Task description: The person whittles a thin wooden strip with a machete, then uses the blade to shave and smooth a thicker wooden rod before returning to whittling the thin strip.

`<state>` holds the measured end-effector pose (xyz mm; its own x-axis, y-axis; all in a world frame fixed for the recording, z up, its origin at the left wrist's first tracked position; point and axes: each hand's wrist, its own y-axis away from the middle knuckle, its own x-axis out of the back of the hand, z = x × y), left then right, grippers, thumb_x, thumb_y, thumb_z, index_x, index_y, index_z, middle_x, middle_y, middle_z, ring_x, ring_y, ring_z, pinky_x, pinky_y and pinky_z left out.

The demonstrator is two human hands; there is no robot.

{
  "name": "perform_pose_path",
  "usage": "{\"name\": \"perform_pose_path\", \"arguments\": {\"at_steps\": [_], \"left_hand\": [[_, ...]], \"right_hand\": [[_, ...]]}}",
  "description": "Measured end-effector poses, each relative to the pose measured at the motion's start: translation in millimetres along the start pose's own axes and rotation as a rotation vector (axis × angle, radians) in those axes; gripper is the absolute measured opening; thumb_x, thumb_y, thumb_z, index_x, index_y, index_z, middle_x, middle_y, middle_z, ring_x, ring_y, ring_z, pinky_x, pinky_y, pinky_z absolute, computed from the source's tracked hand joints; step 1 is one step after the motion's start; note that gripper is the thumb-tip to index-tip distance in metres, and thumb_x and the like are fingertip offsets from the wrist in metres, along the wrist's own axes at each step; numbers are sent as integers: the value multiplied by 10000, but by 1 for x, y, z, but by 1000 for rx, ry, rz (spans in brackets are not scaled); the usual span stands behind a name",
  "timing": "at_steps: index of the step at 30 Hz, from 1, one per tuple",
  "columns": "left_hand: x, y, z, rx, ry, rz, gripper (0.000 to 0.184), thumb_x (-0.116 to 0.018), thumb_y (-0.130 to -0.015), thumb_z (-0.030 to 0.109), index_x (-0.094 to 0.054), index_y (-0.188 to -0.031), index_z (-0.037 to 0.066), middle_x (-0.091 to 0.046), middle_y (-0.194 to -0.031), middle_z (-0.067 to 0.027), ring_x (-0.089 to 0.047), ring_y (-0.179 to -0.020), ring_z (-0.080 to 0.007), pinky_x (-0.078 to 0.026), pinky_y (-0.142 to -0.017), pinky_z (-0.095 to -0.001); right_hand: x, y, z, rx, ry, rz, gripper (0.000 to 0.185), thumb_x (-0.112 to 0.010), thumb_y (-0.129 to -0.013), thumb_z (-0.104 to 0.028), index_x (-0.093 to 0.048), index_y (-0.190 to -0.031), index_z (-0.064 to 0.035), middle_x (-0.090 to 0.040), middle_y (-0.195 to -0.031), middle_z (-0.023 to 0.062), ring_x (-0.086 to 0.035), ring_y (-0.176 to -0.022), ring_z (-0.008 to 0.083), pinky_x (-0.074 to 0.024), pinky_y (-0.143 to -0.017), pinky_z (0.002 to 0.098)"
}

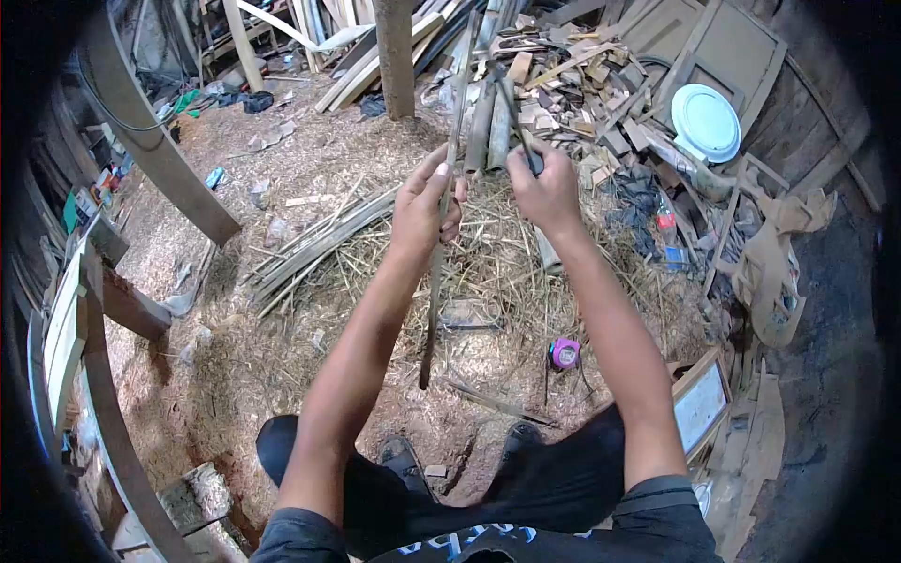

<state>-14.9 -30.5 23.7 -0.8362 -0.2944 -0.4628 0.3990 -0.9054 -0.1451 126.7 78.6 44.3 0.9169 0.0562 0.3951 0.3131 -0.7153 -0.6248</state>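
Observation:
My left hand (429, 204) is closed around a long thin strip (434, 310), which stretches from the top of the view down to a dark end above my feet. To its right, my right hand (547, 186) grips a dark tool (516, 117) whose long narrow part points up and away; its exact kind is unclear. The two hands are apart. Below them, straw-like slivers (469, 253) cover the floor, and a pink tape measure (564, 354) lies near my right forearm.
Wooden posts (396, 61) stand ahead and at the left. Scrap wood (563, 84) is heaped at the back right, near a round pale lid (705, 123). A bundle of long strips (324, 246) lies left of my hands. A framed panel (699, 403) leans at the right.

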Motion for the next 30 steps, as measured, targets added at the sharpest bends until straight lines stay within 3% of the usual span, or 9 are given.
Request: {"name": "perform_pose_path", "arguments": {"at_steps": [5,11,16,19,20,23,27,29,30], "left_hand": [[-9,31,16,297,-32,63,560,-381,-996,109,-229,-1534,77,-498,-744,5,-370,-474,-45,-297,-372,-189],[-1,71,0,316,178,-65,564,-360,-1002,152,-201,-1537,72,-386,-696,63,-343,-507,-33,-299,-414,-182],[-2,96,-1,435,223,1,521,-427,-1004,134,-306,-1510,167,-373,-706,69,-335,-522,-44,-247,-409,-168],[-1,88,-8,506,272,62,524,-427,-1017,144,-298,-1521,204,-366,-679,62,-302,-494,-43,-219,-403,-184],[-2,88,-10,513,273,60,524,-427,-1017,144,-298,-1521,204,-366,-679,62,-302,-494,-43,-219,-403,-184],[-1,86,-10,517,278,43,523,-427,-1010,129,-301,-1514,193,-360,-686,59,-302,-495,-48,-224,-404,-183],[0,82,-8,531,315,11,562,-431,-997,125,-267,-1530,194,-354,-690,57,-280,-502,-46,-222,-412,-181],[4,82,-19,564,266,148,495,-431,-998,131,-338,-1484,137,-358,-706,57,-299,-492,-36,-239,-368,-183],[0,82,-13,513,309,71,317,-416,-994,95,-458,-1307,116,-367,-710,51,-305,-488,-38,-226,-355,-181]], "right_hand": [[5,36,-20,-29,304,-396,159,-633,-771,-182,-623,-729,-28,-606,-589,154,-636,-576,293,-499,-556,401],[-8,66,-14,264,311,-386,97,-632,-697,-101,-572,-689,-25,-610,-626,170,-629,-575,323,-508,-567,431],[6,53,7,125,341,-440,94,-632,-762,-119,-594,-706,-54,-585,-574,87,-545,-444,175,-441,-415,328],[8,59,5,143,325,-494,94,-628,-763,-113,-595,-692,-61,-572,-563,66,-528,-441,161,-431,-413,303],[6,66,-2,129,387,-619,90,-629,-759,-121,-621,-700,-54,-595,-575,79,-552,-455,167,-451,-430,296],[3,64,10,258,437,-530,106,-649,-760,-149,-654,-743,-44,-633,-613,108,-612,-507,191,-506,-487,324],[16,54,10,48,474,-533,119,-656,-752,-165,-671,-781,-50,-639,-637,121,-647,-566,247,-539,-548,377],[5,65,9,12,411,-616,103,-642,-743,-156,-674,-769,-62,-633,-607,104,-639,-547,251,-536,-549,360],[1,67,13,142,424,-636,105,-639,-744,-160,-678,-772,-66,-632,-600,100,-638,-544,250,-537,-553,362]]}}
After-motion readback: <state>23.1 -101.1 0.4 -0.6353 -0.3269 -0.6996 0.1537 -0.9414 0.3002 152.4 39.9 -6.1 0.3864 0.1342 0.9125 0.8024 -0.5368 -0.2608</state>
